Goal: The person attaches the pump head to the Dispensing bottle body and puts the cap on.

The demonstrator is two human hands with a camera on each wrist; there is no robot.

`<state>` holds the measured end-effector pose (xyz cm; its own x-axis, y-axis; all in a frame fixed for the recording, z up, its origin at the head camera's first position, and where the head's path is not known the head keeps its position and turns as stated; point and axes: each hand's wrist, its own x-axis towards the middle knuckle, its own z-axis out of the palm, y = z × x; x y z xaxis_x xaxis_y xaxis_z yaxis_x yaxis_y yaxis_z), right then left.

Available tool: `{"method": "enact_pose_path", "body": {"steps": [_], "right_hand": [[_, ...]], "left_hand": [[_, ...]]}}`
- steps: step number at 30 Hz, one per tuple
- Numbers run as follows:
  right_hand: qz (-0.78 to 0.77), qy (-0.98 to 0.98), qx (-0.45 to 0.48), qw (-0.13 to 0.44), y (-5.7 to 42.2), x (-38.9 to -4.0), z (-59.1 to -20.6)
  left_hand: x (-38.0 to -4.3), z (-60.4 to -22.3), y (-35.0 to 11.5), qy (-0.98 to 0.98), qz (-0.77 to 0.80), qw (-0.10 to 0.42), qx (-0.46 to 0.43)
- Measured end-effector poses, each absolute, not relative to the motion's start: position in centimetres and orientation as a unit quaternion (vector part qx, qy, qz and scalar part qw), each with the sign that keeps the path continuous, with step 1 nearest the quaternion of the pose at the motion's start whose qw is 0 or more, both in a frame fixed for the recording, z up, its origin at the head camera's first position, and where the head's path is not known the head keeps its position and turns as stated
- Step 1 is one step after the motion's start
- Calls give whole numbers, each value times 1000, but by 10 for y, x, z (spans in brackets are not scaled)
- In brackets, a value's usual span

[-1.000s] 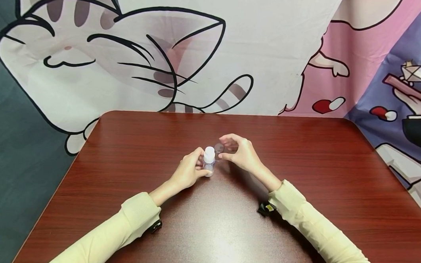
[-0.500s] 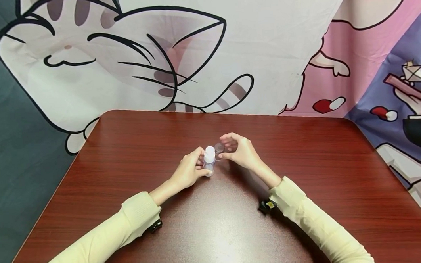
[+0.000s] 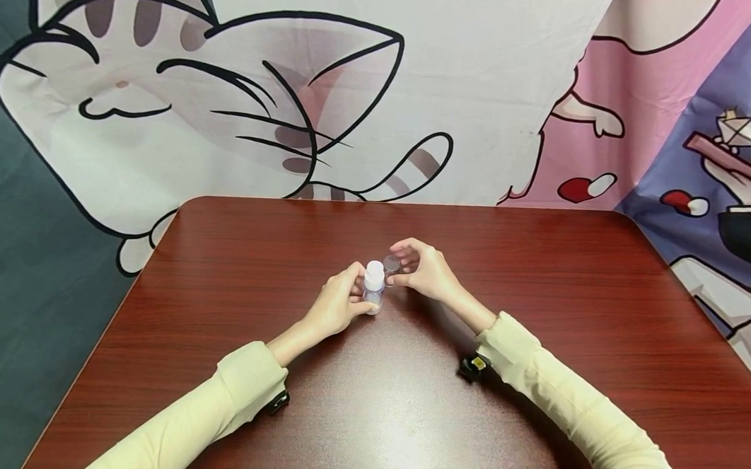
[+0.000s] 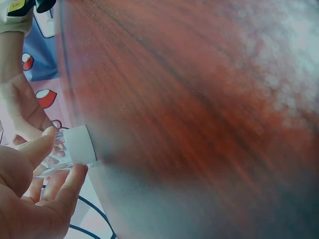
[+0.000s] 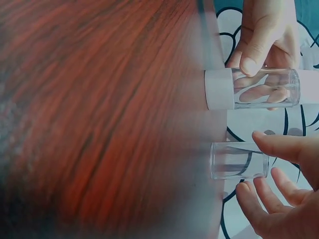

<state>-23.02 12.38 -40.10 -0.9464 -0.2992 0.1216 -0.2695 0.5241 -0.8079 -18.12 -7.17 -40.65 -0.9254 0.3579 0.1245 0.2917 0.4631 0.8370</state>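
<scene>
A small clear bottle [image 3: 374,296] with a white top stands on the table, and in the right wrist view its white base [image 5: 219,89] shows as well. My left hand [image 3: 333,304] grips it from the left, thumb in front and fingers behind. Just to its right, a clear, cup-like cap [image 5: 230,161] stands apart from the bottle, its end on the tabletop. My right hand [image 3: 431,270] pinches that cap near its upper end between thumb and fingers. In the left wrist view the bottle's base [image 4: 80,145] hides most of the cap.
Both hands work near the middle of a brown wooden table [image 3: 261,240]. A cloth with a printed cat [image 3: 501,79] hangs behind the table's far edge. Beyond the right edge hangs more printed cloth [image 3: 670,141].
My right hand has shifted very slightly left, its thumb now overlapping the clear cap. The left hand and bottle have stayed in place.
</scene>
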Motion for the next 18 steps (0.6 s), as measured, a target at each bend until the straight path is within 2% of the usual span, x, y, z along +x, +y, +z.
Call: {"method": "enact_pose_path", "body": {"steps": [18], "right_hand": [[-468,873,-129,57,124,-237,-403]], "left_hand": [[-182,-408,-72,851,488,37,190]]}}
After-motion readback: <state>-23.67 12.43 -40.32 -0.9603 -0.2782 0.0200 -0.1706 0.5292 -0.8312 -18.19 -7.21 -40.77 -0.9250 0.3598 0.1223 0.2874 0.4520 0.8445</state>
